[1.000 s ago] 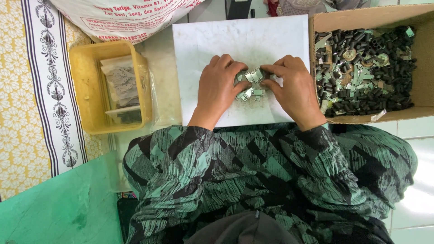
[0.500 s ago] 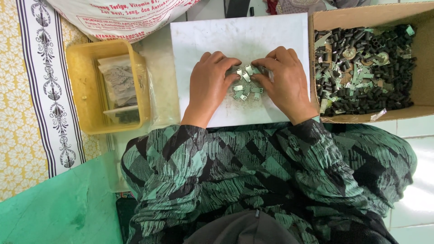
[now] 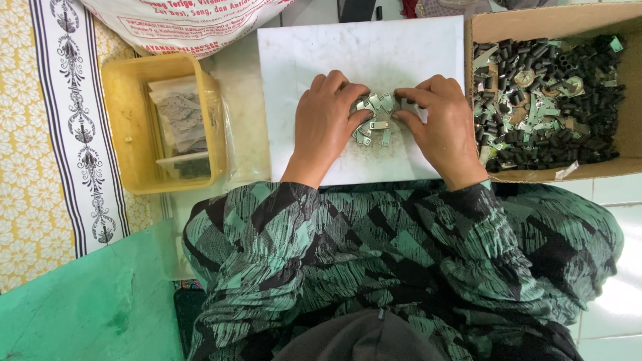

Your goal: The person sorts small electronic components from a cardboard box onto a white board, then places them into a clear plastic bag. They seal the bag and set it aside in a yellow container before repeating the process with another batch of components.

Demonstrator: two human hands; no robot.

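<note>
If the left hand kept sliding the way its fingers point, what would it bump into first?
The left hand points up and to the right across the white board. Its fingertips already touch the small metal pieces, so it would push those first. Just past them are the right hand's fingers.

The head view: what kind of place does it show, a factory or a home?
Probably a home workplace on the floor, for small assembly. A cardboard box holds mixed small metal and black parts, both hands gather metal clips on a white board, and a patterned mat lies beside.
</note>
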